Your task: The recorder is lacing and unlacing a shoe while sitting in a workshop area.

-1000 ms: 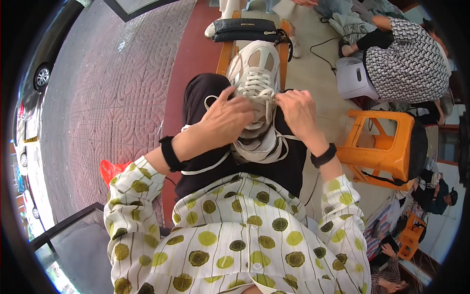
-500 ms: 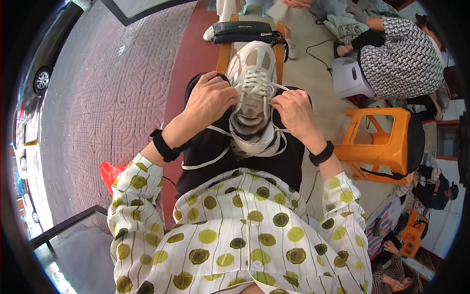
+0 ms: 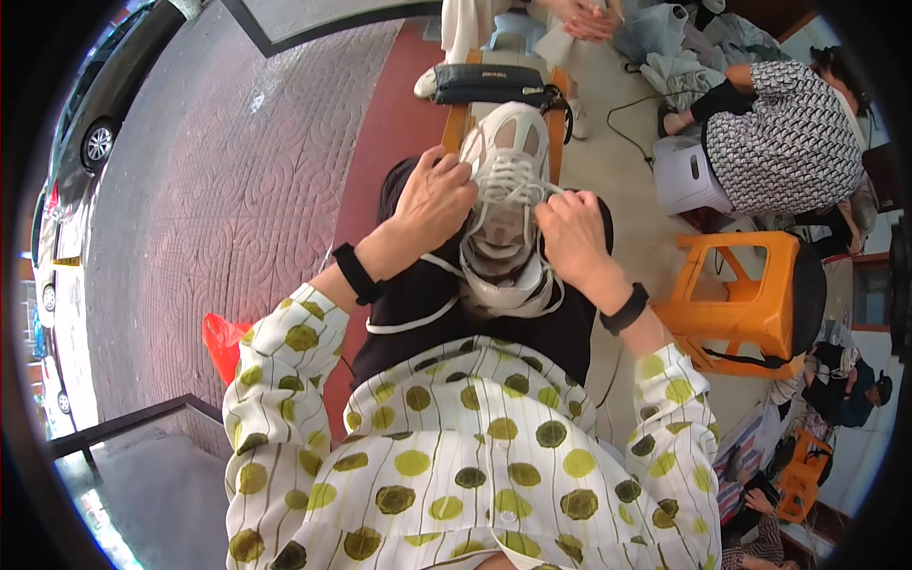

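Note:
A white and beige sneaker [image 3: 503,157] lies between my knees, its toe pointing away from me and its heel opening toward me. White shoelaces [image 3: 510,180] cross its upper and gather in loops near the tongue. My left hand [image 3: 434,195] is closed at the shoe's left side, fingers pinched by the lace. On the other side, my right hand [image 3: 573,233] pinches a lace end that runs from the knot. Both fingertips are partly hidden. A loose white lace [image 3: 413,320] lies over my black trousers.
A black zip pouch [image 3: 489,84] sits on the orange stool beyond the shoe's toe. Another orange stool [image 3: 736,299] stands at the right. A seated person in a patterned top [image 3: 784,152] is at the far right; another person's clasped hands [image 3: 589,19] show at the top.
The whole view has shifted, with the shoe and hands a little lower and to the right in it. Both hands stay at the laces, and the loops by the knot look smaller.

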`<state>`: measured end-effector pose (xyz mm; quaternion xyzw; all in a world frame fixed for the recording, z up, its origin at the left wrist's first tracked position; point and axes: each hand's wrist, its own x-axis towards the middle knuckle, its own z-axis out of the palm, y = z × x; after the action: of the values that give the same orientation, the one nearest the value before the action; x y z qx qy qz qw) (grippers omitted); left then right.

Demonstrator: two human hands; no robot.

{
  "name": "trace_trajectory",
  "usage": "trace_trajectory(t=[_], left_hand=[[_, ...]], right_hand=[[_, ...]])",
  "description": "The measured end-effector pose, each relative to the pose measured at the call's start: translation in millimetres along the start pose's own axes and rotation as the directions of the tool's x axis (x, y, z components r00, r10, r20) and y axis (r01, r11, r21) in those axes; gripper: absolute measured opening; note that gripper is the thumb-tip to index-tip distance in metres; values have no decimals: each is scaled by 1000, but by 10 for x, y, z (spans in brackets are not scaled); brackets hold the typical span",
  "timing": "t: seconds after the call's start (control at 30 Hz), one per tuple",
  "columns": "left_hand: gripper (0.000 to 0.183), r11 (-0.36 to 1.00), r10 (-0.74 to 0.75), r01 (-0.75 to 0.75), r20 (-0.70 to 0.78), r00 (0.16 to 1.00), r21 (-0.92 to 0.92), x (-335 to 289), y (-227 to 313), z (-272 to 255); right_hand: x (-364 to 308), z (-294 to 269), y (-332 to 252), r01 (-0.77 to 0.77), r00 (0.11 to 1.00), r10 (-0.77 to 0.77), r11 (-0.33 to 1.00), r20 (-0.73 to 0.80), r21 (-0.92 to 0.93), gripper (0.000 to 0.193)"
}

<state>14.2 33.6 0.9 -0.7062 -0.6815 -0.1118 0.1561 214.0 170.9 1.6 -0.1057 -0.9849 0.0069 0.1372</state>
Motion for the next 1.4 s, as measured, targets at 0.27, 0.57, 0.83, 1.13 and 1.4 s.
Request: trace_trajectory(t=[0.27,0.57,0.83,1.13,1.4], left_hand=[[7,975,-167,147,-111,980,-169,-9,26,56],[7,962,-192,163,-117,975,-221,0,62,111],[7,983,-159,149,-96,983,-109,25,134,115],[7,973,-130,119,-42,991,-197,-8,113,109],[22,954,-110,135,107,988,-268,20,211,47]], right_hand=[[-32,117,97,-72,997,72,981,4,178,3],[-100,96,120,-72,989,101,965,-105,252,8],[-95,133,122,-51,991,87,948,-104,313,8],[-110,115,113,-95,981,150,926,-124,365,11],[-100,109,-93,-138,987,155,939,-30,314,31]])
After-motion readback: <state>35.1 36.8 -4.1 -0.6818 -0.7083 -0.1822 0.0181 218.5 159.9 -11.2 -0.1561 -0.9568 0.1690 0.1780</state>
